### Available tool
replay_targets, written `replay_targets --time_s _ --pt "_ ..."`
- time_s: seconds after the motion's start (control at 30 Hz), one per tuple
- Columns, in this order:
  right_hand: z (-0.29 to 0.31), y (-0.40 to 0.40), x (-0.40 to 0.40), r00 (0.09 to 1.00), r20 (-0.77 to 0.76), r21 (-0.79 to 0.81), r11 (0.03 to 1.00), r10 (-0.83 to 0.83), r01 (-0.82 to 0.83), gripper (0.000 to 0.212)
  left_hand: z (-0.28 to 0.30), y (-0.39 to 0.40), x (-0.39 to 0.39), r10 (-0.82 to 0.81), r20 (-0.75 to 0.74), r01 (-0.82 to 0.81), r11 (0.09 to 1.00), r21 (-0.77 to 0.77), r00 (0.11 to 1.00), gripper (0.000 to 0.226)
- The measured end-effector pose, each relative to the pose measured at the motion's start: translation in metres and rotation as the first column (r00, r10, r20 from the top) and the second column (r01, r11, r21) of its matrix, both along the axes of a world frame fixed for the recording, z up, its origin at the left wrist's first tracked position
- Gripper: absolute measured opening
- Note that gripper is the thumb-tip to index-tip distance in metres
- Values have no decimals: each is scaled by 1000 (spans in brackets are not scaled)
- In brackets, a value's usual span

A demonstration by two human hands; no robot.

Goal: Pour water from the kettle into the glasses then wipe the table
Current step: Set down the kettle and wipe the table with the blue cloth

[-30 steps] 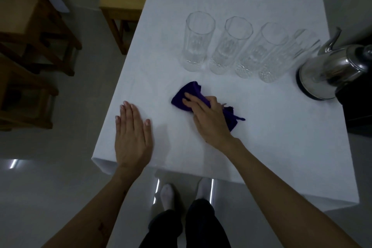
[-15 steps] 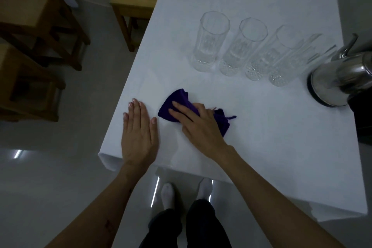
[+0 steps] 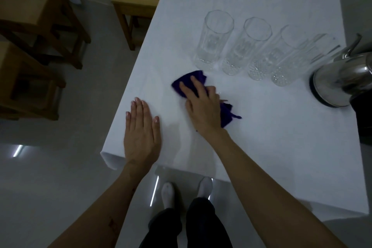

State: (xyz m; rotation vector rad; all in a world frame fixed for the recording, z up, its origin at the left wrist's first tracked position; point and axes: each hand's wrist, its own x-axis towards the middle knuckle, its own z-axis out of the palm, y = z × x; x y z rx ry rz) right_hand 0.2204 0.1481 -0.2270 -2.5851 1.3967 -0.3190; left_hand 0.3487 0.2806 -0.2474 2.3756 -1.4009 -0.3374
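- While the right hand (image 3: 203, 106) presses the purple cloth (image 3: 190, 80) flat against the table (image 3: 271, 147), the step in hand is judged to be the wiping stage, not the pouring stage.
- Right grip: fingers spread and bearing down on the cloth, palm covering its middle; cloth ends show at the fingertips and beside the wrist.
- Left hand (image 3: 141, 133): released, palm flat on the table near its lower-left corner, grasping nothing; it appears to steady the table covering.
- Task items: four glasses (image 3: 215, 38) stand in a row in the upper centre of the frame, just above the cloth. The kettle (image 3: 342, 78) stands at the right edge of the frame, beside the last glass.
- Water level in the glasses cannot be told from this view.
- Next move, as a judgement: sweep the cloth across the bare surface at lower right, with even pressure.
- Caution: the cloth lies near the glass bases; keep strokes clear of them to avoid tipping.
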Motion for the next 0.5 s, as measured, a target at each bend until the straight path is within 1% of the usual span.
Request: replay_targets --time_s 0.1,0.2,0.27,0.3,0.33,0.37,0.4,0.47,0.5 --pt "-3 25 -10 974 23 0 974 225 -225 51 -1 1 2 -5 -16 5 1000 0 1000 62" --pt "-9 44 -55 900 29 -2 900 435 -435 46 -1 1 3 -7 -31 7 1000 1 999 62" --pt "-12 43 -91 848 6 -25 848 529 -529 46 -2 1 3 -8 -26 8 1000 1 1000 62" --pt "-14 38 -106 847 -10 -44 846 532 -532 47 -2 1 2 -6 -21 6 1000 0 1000 61" --pt "-15 32 -117 867 -19 -69 864 499 -499 48 -2 1 2 -3 -13 3 1000 -3 1000 61" --pt "-16 24 -125 903 -14 -89 899 429 -428 48 -1 1 1 -1 -3 1 1000 -7 1000 61" --pt "-17 18 -128 945 1 -110 940 326 -324 48 -1 0 1 1 7 -1 1000 -10 1000 61" --pt "-17 4 -115 999 25 -152 987 48 -44 48 -1 -1 0 3 19 -3 1000 -12 1000 62" --pt "-17 -2 -102 995 28 -165 981 -94 98 48 -2 -1 0 2 21 -2 1000 -11 1000 62"
